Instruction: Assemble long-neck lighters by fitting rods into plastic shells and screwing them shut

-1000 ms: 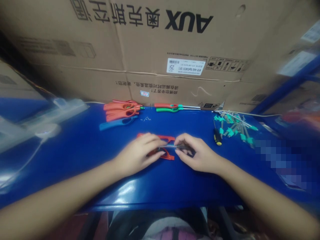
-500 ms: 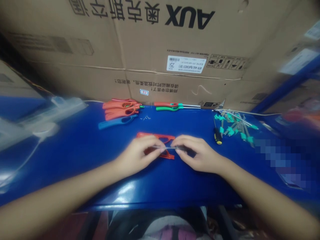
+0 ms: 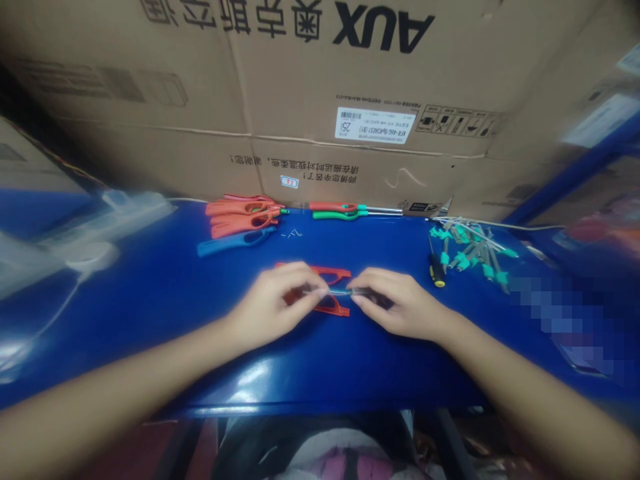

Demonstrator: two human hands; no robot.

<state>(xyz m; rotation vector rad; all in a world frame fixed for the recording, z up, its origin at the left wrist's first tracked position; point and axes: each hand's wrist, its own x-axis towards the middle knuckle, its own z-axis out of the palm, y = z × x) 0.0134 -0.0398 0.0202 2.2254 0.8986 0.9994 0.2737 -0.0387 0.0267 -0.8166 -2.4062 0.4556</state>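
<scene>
An orange-red plastic lighter shell [image 3: 334, 273] lies on the blue table [image 3: 165, 293] under both hands. My left hand [image 3: 277, 300] rests on its left part, fingers curled and pinching the left end of a thin metal tube [image 3: 339, 291]. My right hand [image 3: 395, 300] is closed on the tube's dark right end. The tube runs level between the two hands, just above the shell.
Several orange shells and a blue one [image 3: 240, 223] lie at the back left. A red and a green long lighter [image 3: 345, 211] lie by the cardboard box [image 3: 320, 100]. Teal-tipped metal tubes [image 3: 470, 253] and a small screwdriver [image 3: 437, 270] sit to the right. White cables [image 3: 85, 247] lie at left.
Both hands stay on the shell and tube with only small finger shifts. The view has drifted slightly.
</scene>
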